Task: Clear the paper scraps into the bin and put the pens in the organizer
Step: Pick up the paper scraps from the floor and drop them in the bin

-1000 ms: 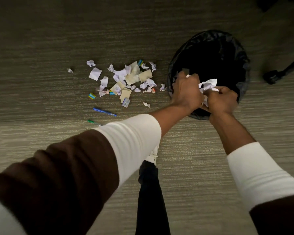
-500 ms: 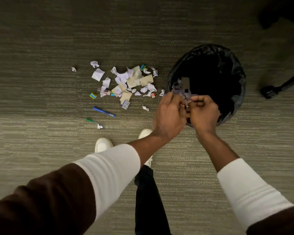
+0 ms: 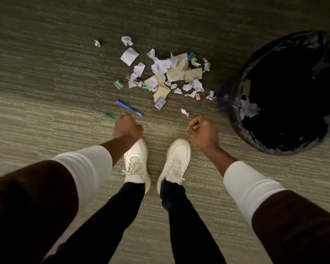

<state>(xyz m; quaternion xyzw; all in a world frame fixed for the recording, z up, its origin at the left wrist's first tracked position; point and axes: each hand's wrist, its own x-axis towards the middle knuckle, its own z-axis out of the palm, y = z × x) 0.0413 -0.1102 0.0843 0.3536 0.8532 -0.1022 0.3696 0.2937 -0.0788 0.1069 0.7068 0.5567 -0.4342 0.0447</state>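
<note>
Both hands, left hand (image 3: pixel 128 126) and right hand (image 3: pixel 203 130), curl empty; feather-light, crushable paper scraps (image 3: pixel 171 73) at 12 o'clock want pinching by edges.

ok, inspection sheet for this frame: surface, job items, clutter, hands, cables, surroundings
Surface: grey striped carpet floor.
Job's things: pile of torn white and beige paper scraps left of the black-lined round bin; some scraps already inside; blue pen and green pen on the carpet; organizer not seen.
Clutter: small coloured eraser-like blocks among the scraps.
Grips: left hand and right hand both curled shut; nothing visibly held.
Cables: nothing seen.
Surroundings: white trainers, black trousers.
</note>
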